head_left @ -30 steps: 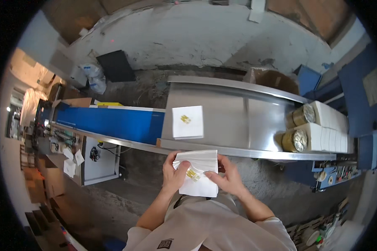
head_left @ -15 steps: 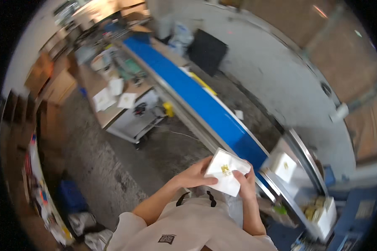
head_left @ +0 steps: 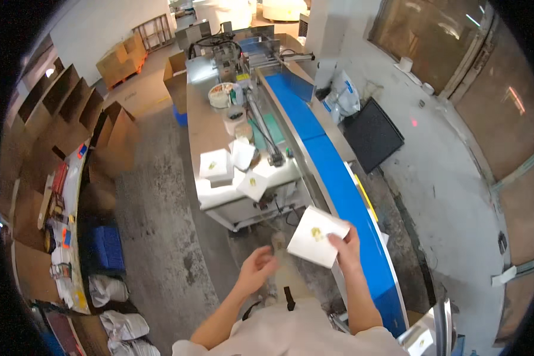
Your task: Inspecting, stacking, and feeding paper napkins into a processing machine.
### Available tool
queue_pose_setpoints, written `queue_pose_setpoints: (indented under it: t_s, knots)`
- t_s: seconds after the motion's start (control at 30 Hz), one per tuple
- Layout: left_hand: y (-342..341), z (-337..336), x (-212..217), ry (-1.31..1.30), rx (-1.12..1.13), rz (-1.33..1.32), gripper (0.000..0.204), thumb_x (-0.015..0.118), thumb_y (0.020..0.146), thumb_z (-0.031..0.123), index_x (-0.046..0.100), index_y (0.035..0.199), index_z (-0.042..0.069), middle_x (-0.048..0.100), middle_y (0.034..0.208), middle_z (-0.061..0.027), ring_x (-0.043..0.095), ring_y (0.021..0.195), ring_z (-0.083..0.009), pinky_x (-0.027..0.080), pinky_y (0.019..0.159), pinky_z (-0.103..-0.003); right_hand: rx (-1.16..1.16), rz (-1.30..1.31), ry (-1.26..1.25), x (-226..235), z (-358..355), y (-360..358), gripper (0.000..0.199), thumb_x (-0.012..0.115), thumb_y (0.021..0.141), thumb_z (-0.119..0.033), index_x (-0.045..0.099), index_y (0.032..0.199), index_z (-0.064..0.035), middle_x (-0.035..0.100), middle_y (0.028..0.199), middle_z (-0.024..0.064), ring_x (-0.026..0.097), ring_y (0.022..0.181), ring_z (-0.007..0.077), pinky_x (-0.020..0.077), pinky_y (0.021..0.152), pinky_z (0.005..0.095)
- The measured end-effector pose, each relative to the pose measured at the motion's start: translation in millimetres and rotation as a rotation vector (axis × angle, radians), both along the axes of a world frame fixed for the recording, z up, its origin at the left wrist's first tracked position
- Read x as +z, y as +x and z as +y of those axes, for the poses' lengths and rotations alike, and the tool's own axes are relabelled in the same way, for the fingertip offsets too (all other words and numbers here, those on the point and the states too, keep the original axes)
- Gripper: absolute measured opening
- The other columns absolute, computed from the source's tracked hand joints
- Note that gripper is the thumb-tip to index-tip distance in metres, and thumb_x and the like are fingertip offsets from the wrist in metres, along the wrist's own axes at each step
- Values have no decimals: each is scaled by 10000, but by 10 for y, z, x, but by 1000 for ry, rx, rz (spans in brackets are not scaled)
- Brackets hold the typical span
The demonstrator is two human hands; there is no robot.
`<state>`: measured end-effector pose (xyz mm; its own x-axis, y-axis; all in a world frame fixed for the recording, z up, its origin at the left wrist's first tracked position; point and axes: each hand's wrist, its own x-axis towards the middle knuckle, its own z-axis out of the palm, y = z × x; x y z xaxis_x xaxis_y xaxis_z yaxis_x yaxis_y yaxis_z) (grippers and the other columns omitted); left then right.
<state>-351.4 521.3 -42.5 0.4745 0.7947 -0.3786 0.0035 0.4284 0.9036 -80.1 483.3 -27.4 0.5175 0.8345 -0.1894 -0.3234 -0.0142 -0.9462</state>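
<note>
My right hand (head_left: 349,246) grips a white square paper napkin stack (head_left: 307,244) at its right edge, thumb on top near the gold print in the middle. The stack is held tilted in front of me, beside the blue conveyor belt (head_left: 362,219). My left hand (head_left: 257,270) is off to the left of it, touching nothing, fingers loosely bent and apart. On the work table ahead lie similar white squares with gold marks: a thicker stack (head_left: 215,165), and a piece (head_left: 252,186) at the table's near edge.
A machine (head_left: 231,59) stands at the table's far end, with a round tub (head_left: 222,95) nearby. A black panel (head_left: 374,135) leans by the right wall. Cardboard boxes (head_left: 115,127) and a blue crate (head_left: 108,247) stand at left. A metal chute (head_left: 424,332) is at lower right.
My left hand has let go of the napkin stack and moved left; the right hand still holds it. The view has turned, so the table and belt now appear straighter ahead.
</note>
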Motion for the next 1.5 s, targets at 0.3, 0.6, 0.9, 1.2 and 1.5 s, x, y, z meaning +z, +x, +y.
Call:
queue_pose_setpoints:
  t_s: [0.3,0.6,0.9,1.2,1.5]
  knots:
    - [10,1280,-907,-217,-23,621,422,678,911,223,577,1242,-19,683,1078,-125,644,994,-168,501,858,-313,-191,383,280,-758,4003,1566,494,657,885,-191,494,1302,19,607,1223,125,614,1104,241,528,888,375]
    - [430,2274,-502,-473,-33,888,726,661,865,480,402,1437,116,586,1273,-148,608,1016,-270,541,724,-406,-166,646,177,-1744,7584,1816,546,784,777,-216,523,1231,-60,603,1173,106,618,1045,271,555,774,464]
    - [504,2659,-531,-623,88,792,561,661,909,351,487,1357,61,614,1216,-125,610,1034,-232,522,770,-371,-251,657,83,-2190,9305,1630,636,838,720,-273,488,1212,-73,607,1128,104,623,937,241,528,642,399]
    - [599,2744,-533,-550,93,763,529,665,913,320,523,1338,39,643,1140,-152,623,1004,-227,488,894,-368,-213,479,-186,-2203,9018,1819,697,696,828,-491,446,1309,-51,509,1252,128,518,1117,327,430,869,580]
    - [421,2663,-566,-432,-225,790,603,649,922,304,422,1431,75,573,1280,-168,587,1085,-239,466,964,-397,-40,661,197,-1216,6570,1862,349,584,955,-300,559,1204,-57,680,1033,115,659,956,257,532,881,435]
